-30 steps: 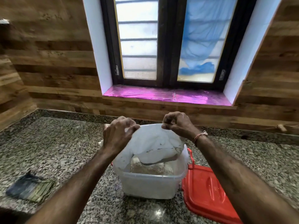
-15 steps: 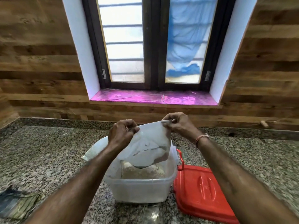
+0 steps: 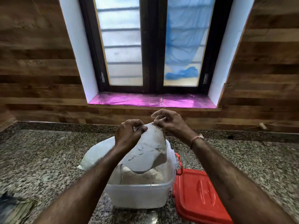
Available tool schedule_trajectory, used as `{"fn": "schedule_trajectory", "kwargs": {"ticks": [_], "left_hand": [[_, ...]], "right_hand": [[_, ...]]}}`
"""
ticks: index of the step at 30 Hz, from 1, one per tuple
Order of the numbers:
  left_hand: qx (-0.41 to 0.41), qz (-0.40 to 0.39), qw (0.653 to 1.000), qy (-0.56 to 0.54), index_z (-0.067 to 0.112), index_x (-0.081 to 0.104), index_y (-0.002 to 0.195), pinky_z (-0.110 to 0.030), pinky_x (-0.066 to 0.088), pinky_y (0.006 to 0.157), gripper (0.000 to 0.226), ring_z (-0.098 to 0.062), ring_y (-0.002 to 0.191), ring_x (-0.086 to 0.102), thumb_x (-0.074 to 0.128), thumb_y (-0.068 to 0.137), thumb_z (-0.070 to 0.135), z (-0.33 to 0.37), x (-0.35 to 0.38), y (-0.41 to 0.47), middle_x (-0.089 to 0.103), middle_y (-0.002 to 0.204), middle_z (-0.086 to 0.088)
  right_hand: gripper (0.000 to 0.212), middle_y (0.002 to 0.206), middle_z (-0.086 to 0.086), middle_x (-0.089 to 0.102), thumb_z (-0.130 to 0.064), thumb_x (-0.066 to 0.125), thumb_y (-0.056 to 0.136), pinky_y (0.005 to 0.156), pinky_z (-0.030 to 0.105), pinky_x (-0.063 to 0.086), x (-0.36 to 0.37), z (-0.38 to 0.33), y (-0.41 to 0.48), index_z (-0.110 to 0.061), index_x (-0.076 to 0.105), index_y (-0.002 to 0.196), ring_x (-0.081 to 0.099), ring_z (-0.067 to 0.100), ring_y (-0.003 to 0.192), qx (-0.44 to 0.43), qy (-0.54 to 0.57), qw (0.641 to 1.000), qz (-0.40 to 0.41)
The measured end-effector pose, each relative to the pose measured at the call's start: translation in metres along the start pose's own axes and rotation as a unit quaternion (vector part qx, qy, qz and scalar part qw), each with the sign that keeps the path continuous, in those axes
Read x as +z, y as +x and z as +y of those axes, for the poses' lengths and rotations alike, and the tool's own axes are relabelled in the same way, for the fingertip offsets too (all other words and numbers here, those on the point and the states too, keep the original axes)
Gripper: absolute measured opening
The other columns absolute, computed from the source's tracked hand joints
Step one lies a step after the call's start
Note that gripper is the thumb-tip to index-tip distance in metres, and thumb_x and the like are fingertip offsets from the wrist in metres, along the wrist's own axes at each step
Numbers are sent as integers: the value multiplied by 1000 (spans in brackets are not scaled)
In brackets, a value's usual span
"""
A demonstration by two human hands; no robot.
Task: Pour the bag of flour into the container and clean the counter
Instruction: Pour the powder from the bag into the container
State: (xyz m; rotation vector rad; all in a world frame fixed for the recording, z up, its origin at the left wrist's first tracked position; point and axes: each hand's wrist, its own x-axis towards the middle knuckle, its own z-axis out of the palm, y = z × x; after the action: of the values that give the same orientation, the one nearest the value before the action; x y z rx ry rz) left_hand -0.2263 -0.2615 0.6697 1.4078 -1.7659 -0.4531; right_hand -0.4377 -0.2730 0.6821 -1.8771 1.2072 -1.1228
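A clear plastic flour bag [image 3: 150,152] hangs upside down over a translucent square container [image 3: 139,196] on the granite counter [image 3: 40,159]. My left hand [image 3: 129,135] and my right hand [image 3: 168,122] pinch the bag's upper edge close together, well above the container. The bag looks nearly flat and dusty; its open mouth dips into the container. A heap of flour [image 3: 142,176] lies inside the container. My left forearm hides part of the bag and the container's near left corner.
A red lid [image 3: 199,196] with a handle lies flat on the counter just right of the container. A folded dark cloth [image 3: 14,207] sits at the counter's near left. A wood-panelled wall and a window with a purple sill [image 3: 152,101] stand behind.
Both hands have lifted the bag higher and come closer together. The bag has gone flatter and more flour lies in the container. The camera view has shifted left.
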Motion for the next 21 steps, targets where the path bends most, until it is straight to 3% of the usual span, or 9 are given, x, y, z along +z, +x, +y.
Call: {"fn": "schedule_trajectory", "kwargs": {"ticks": [3,7,10,14,18,21], "left_hand": [[-40,2,998,-51,30,73,71,-40,55,73,14,-15,78,67,72,77,43,-10,-4,6,66,68,15],[-72,8,992,-102,28,74,76,-47,58,72,16,-23,81,71,70,76,43,-14,-6,10,71,71,8],[-71,1,987,-143,23,74,78,-44,55,67,17,-20,75,67,70,79,40,-17,-6,14,72,75,4],[-64,-19,981,-183,18,73,78,-35,47,66,22,-15,72,60,69,79,40,-24,-9,13,72,78,-6],[-62,-28,980,-189,18,73,75,-36,47,65,16,-14,71,60,72,86,30,-24,-10,11,69,75,-1],[-71,-3,984,-161,22,73,76,-48,56,64,21,-20,70,64,69,81,41,-23,-12,12,72,75,-2]], "right_hand": [[22,109,4,74,-24,71,96,76,31,59,-9,14,-8,-20,71,118,70,15,95,46,85,995,10],[22,104,8,75,-22,75,92,76,30,55,-4,36,-20,-12,72,111,67,11,87,92,98,990,-38],[19,93,0,73,-20,77,91,69,21,50,7,43,-28,-8,71,104,63,5,79,111,109,985,-81],[15,84,-5,69,-17,76,91,63,18,46,14,48,-33,-6,70,100,59,2,70,116,126,983,-70],[12,78,-4,67,-13,78,88,63,21,46,17,53,-35,-6,70,92,57,3,68,123,131,982,-57],[16,66,-9,65,-10,82,84,58,18,44,24,50,-33,-12,69,75,56,0,60,112,97,989,4]]}}
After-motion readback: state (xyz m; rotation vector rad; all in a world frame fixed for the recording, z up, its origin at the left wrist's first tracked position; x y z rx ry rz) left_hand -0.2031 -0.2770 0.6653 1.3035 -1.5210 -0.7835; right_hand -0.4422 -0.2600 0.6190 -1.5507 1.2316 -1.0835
